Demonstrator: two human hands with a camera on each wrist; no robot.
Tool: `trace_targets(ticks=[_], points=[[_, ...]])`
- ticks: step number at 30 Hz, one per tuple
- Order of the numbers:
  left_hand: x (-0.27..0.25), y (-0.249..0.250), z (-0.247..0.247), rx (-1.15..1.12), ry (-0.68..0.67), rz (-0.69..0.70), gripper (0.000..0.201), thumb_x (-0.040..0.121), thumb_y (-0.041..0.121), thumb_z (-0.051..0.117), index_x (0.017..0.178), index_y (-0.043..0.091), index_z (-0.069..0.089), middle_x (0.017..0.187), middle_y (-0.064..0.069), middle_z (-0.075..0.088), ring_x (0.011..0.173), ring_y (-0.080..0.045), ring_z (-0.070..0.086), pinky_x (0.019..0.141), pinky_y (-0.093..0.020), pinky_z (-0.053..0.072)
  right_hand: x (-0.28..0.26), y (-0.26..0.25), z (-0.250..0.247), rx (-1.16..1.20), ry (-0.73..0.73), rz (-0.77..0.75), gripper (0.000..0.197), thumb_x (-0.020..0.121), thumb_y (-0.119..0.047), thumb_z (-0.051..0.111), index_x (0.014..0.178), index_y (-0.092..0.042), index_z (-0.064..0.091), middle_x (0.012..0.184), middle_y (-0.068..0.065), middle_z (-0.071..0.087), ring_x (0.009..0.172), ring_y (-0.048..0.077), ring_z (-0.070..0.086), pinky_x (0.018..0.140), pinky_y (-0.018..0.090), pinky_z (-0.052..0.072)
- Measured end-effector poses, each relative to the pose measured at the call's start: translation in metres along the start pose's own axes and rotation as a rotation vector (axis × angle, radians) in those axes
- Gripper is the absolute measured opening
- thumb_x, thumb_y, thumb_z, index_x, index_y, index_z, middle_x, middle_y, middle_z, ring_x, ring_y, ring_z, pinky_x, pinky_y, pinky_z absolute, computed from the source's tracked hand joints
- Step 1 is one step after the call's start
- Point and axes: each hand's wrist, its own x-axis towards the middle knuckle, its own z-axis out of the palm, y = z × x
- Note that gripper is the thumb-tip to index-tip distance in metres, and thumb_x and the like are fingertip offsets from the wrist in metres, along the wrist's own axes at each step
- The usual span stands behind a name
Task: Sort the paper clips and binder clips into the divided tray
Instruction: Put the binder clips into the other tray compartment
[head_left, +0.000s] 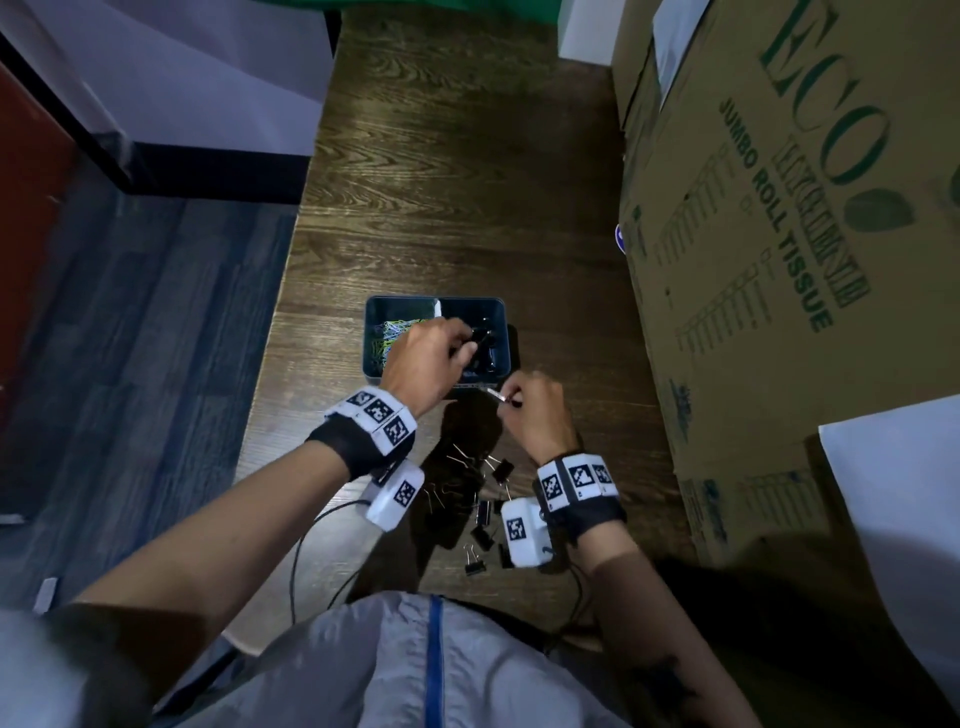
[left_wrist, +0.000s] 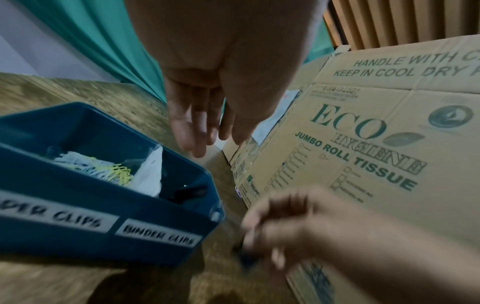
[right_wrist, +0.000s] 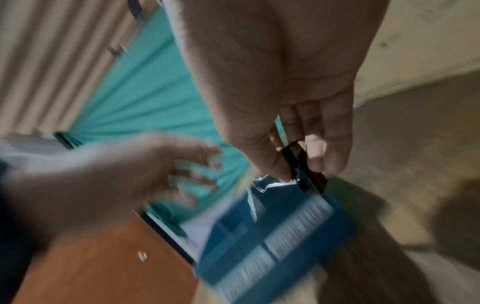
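Observation:
A blue divided tray (head_left: 374, 312) stands on the wooden table. Its left compartment holds coloured paper clips (head_left: 389, 332), its right one black binder clips (head_left: 485, 358). My left hand (head_left: 462, 338) hovers over the right compartment. In the left wrist view the left hand (left_wrist: 207, 131) has relaxed fingers and holds nothing above the tray (left_wrist: 78, 205). My right hand (head_left: 511, 397), just in front of the tray's near right corner, pinches a black binder clip (right_wrist: 309, 174) between thumb and fingers. Several loose binder clips (head_left: 485, 512) lie between my wrists.
A large cardboard box (head_left: 779, 260) printed "ECO" walls off the table's right side, close to my right hand. A white sheet (head_left: 898, 493) lies on it at the lower right. The table's left edge (head_left: 270, 364) drops to the floor. Cables (head_left: 311, 530) trail from my wrists.

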Motion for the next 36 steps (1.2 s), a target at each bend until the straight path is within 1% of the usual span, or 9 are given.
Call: trace_targets(ticks=[3,5,8,13,17,21,25,30,36], points=[[-0.026,-0.016,0.015,0.106,-0.129,0.027,0.012,0.091,0.021,0.061,0.1,0.018,0.068,0.094,0.0,0.07,0.081,-0.018,0.065,0.063,-0.025,0.045,0.02,-0.019,-0.025,0.091,0.107,-0.071,0.017,0.088,-0.011,0.072,0.102,-0.019,0.069,0.107,0.002,0.063,0.089,0.011,0.06,0.071,0.022,0.048],[-0.043,-0.028,0.031,0.188,-0.31,-0.003,0.018,0.089,0.026,0.063,0.106,0.019,0.064,0.102,-0.003,0.068,0.092,-0.023,0.065,0.068,-0.029,0.048,0.027,-0.028,-0.036,0.165,0.159,-0.094,0.026,0.086,-0.014,0.076,0.11,-0.018,0.069,0.107,0.003,0.064,0.089,0.014,0.062,0.074,0.03,0.055],[-0.069,-0.044,0.057,0.316,-0.607,-0.026,0.066,0.083,0.046,0.068,0.138,0.02,0.041,0.135,-0.008,0.049,0.12,-0.027,0.049,0.088,-0.041,0.048,0.022,-0.025,-0.042,0.162,0.159,-0.053,0.033,0.087,-0.023,0.075,0.118,-0.019,0.065,0.112,0.004,0.063,0.096,0.017,0.063,0.079,0.036,0.057],[-0.102,-0.054,0.081,0.406,-0.855,0.083,0.123,0.067,0.054,0.08,0.153,0.032,-0.005,0.163,-0.003,-0.005,0.142,-0.031,0.019,0.1,-0.048,0.042,-0.021,0.036,-0.01,-0.026,-0.342,0.197,0.081,0.079,-0.023,0.08,0.148,-0.034,0.039,0.156,0.005,0.034,0.141,0.03,0.039,0.11,0.053,0.04],[-0.109,-0.059,0.093,0.475,-0.836,0.084,0.125,0.068,0.04,0.084,0.153,0.03,-0.007,0.162,-0.003,-0.012,0.14,-0.031,0.021,0.096,-0.046,0.046,-0.064,0.092,0.029,-0.274,-0.521,0.419,0.108,0.06,-0.018,0.094,0.144,-0.027,0.027,0.154,0.018,0.022,0.134,0.043,0.043,0.105,0.056,0.045],[-0.108,-0.062,0.095,0.35,-0.725,0.065,0.119,0.067,0.034,0.084,0.153,0.028,0.001,0.155,-0.008,0.017,0.125,-0.029,0.038,0.089,-0.042,0.052,-0.082,0.096,0.055,-0.213,-0.462,0.502,0.097,0.065,-0.005,0.089,0.133,-0.028,0.022,0.144,0.021,0.03,0.124,0.045,0.052,0.096,0.053,0.052],[-0.103,-0.061,0.094,0.285,-0.663,-0.007,0.114,0.064,0.032,0.084,0.151,0.026,0.011,0.138,-0.008,0.027,0.111,-0.029,0.047,0.082,-0.041,0.054,-0.081,0.073,0.073,-0.089,-0.269,0.361,0.086,0.066,-0.007,0.087,0.124,-0.033,0.03,0.133,0.01,0.037,0.115,0.033,0.055,0.09,0.045,0.054],[-0.099,-0.061,0.09,0.187,-0.618,-0.117,0.088,0.062,0.029,0.086,0.135,0.015,0.039,0.124,-0.007,0.032,0.089,-0.028,0.059,0.078,-0.039,0.055,-0.058,0.043,0.077,-0.144,-0.315,0.241,0.088,0.076,-0.036,0.081,0.145,-0.037,0.026,0.138,0.01,0.029,0.125,0.035,0.043,0.1,0.048,0.046],[-0.103,-0.065,0.091,0.104,-0.56,-0.146,0.059,0.073,0.02,0.078,0.124,0.01,0.05,0.12,-0.008,0.04,0.094,-0.032,0.06,0.079,-0.035,0.049,-0.049,0.024,0.084,-0.236,-0.249,0.113,0.068,0.087,-0.018,0.073,0.142,-0.033,0.037,0.135,0.014,0.038,0.125,0.037,0.041,0.096,0.048,0.043]])
